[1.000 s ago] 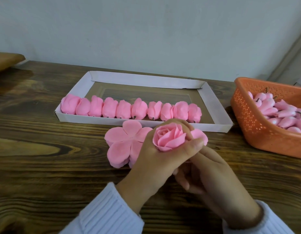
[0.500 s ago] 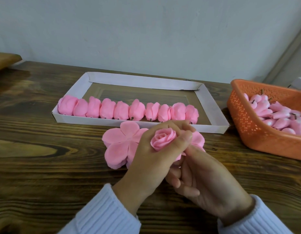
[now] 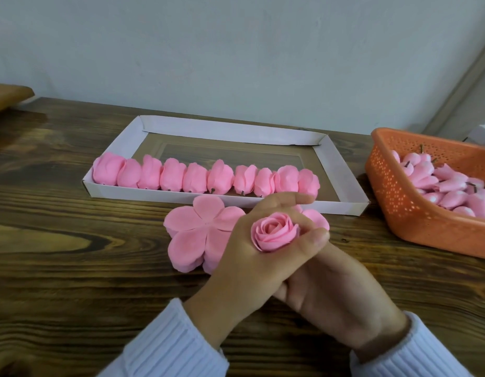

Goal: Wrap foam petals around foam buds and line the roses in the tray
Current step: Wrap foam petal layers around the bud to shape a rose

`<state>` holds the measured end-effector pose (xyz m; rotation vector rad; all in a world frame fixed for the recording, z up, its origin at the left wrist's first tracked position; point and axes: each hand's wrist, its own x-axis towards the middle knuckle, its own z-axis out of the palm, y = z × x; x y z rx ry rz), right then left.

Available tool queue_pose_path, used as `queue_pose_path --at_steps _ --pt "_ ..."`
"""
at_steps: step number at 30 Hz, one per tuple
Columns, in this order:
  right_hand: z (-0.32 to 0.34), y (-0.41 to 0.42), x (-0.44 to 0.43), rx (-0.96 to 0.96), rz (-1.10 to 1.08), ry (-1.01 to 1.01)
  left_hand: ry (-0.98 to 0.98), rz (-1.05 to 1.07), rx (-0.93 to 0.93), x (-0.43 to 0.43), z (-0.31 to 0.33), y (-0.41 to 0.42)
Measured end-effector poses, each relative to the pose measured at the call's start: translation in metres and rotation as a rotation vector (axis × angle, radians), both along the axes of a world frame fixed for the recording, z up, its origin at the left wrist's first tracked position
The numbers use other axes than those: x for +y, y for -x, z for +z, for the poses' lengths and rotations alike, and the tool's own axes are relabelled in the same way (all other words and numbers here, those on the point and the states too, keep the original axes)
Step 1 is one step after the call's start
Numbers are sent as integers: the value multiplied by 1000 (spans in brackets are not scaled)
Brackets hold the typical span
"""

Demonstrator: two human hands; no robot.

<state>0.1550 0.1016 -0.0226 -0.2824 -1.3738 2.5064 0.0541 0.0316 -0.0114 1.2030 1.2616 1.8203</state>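
A pink foam rose (image 3: 274,231) sits upright in my left hand (image 3: 252,257), whose thumb and fingers curl round its petals. My right hand (image 3: 333,289) lies under and behind the left one, its fingers hidden beneath the rose, so I cannot see what they hold. A stack of flat five-lobed pink foam petals (image 3: 200,235) lies on the table just left of my hands. Behind it the white cardboard tray (image 3: 342,170) holds a row of several finished roses (image 3: 206,178) along its near wall. The orange basket (image 3: 399,213) at right holds several pink foam buds (image 3: 450,186).
All of it rests on a dark wooden table (image 3: 72,268) against a pale wall. A brown wooden edge (image 3: 7,96) juts in at far left. The tray's back half shows bare floor behind the row.
The rose has tightened and dropped a little into my left hand. My right hand has slid further under the left. The view has shifted slightly rightward.
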Motion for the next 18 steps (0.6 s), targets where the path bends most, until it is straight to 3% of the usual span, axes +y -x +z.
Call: queue_pose_path --at_steps 3,8,11,16,18 --pt "0 -1 -1 -58 -41 -19 -12 -28 17 -1 1 -1" --pt "3 -2 -1 77 -41 20 -59 27 122 0 2 0" --pt "2 -1 1 115 -26 68 -45 34 75 0 3 -1" --pt "-3 1 0 -60 -25 38 -25 -6 35 -1 1 -2" --pt "-2 1 -1 -48 -62 28 -35 -10 32 -2 2 -2"
